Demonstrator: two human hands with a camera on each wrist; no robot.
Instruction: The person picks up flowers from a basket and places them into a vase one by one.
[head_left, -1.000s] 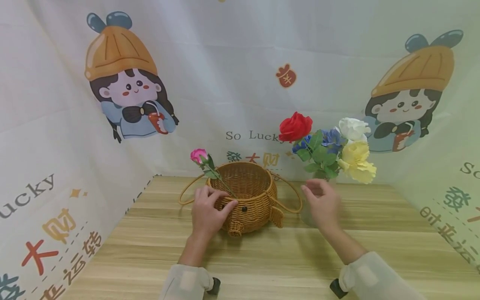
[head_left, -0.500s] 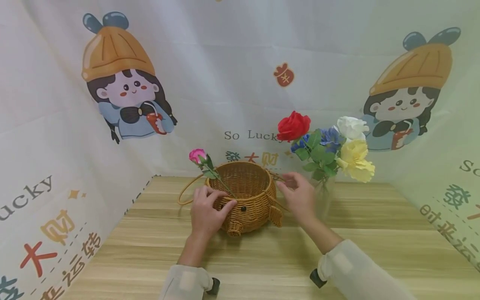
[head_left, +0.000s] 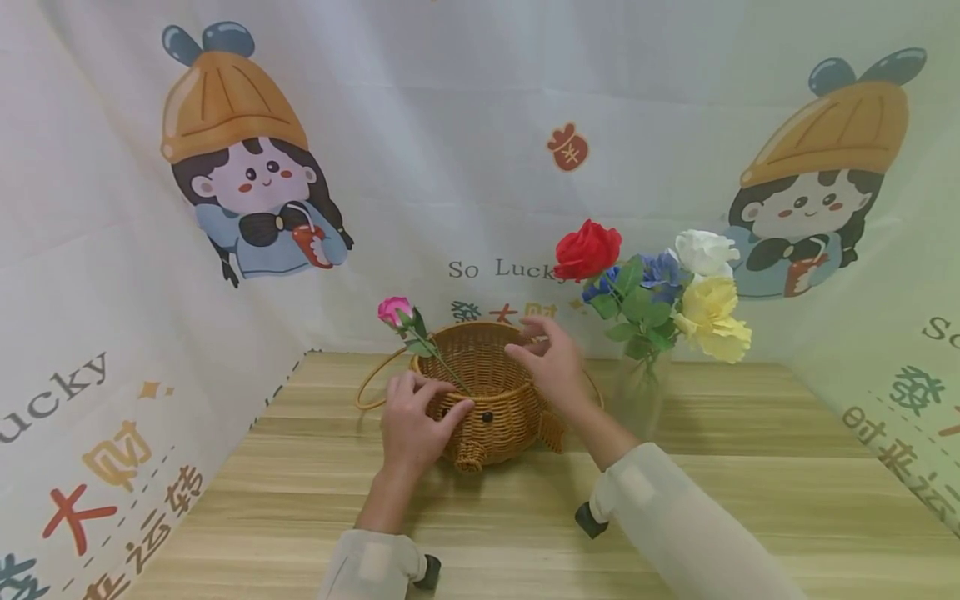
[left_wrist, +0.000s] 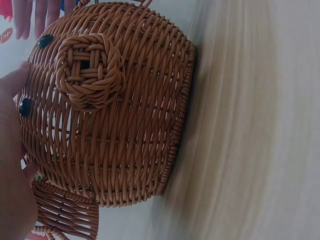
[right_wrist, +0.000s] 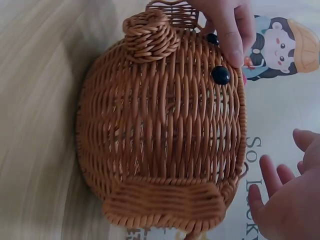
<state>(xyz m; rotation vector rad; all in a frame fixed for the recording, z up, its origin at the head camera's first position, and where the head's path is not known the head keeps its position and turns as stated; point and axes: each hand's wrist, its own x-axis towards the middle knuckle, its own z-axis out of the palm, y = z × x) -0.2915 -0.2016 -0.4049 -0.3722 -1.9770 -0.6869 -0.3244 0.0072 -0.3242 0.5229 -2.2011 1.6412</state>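
A brown wicker basket [head_left: 506, 429] with a snout, black eyes, ear flaps and looped handles stands upright on the table. At its front-left rim my left hand [head_left: 416, 425] holds on, thumb along the outside, as the right wrist view also shows the left hand [right_wrist: 230, 30] on the rim. A single pink rose [head_left: 393, 312] leans out over the left rim, its green stem running down inside. My right hand [head_left: 558, 375] hovers by the right rim with nothing in it. Its fingers are spread and relaxed, apart from the wicker in the right wrist view.
Right of the basket, a clear vase [head_left: 641, 396] bears a red rose [head_left: 588, 250], a white flower [head_left: 705, 252], a yellow flower [head_left: 712, 318] and blue ones. A printed cloth [head_left: 420, 167] hangs behind the wooden table [head_left: 262, 517] and along its sides.
My right hand has moved left, from beside the vase, past the right handle, to the basket's right rim. The left hand, basket and pink rose have stayed put.
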